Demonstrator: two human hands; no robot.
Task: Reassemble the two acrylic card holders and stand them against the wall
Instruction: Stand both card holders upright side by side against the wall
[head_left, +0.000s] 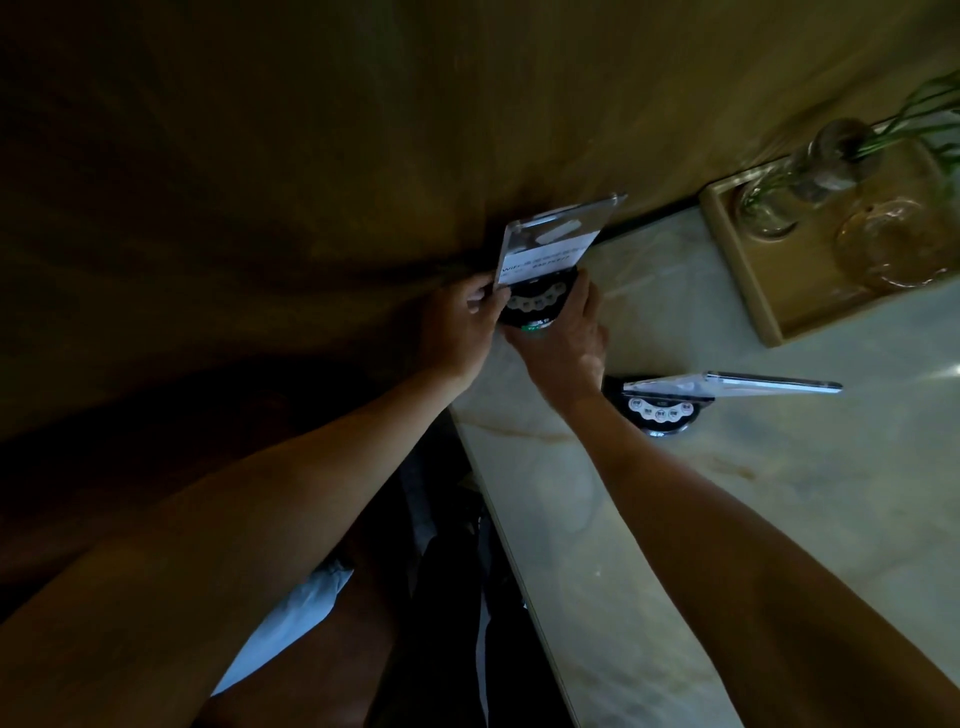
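Acrylic holder at wall (545, 260): clear upright panel with a printed card inside, seated in a dark half-round base; stands at the back corner of the bench, against or just in front of the brown wall (260, 182); contact with the wall cannot be confirmed.
Left hand (460, 327): closed on the left edge of the card panel, thumb and fingertips pinching it just above the base.
Right hand (563, 338): wrapped around the front and right side of the same base, fingers reaching up its right edge; steadies the unit on the bench.
Bench (675, 519): pale marbled top; carries both holders.
Second holder (670, 402): panel already seated in its dark base; sits near the bench middle, well apart from the wall, its panel seen almost edge-on; neither hand touches it.
Tray (748, 291): tan, at the right rear of the bench; holds a glass vase (800, 182) with green stems and another clear glass vessel; not part of the task.
Progress, judged: both units appear reassembled; first unit is being set at the wall.
Remaining, judged: release the first unit, then move the second holder back to the wall.
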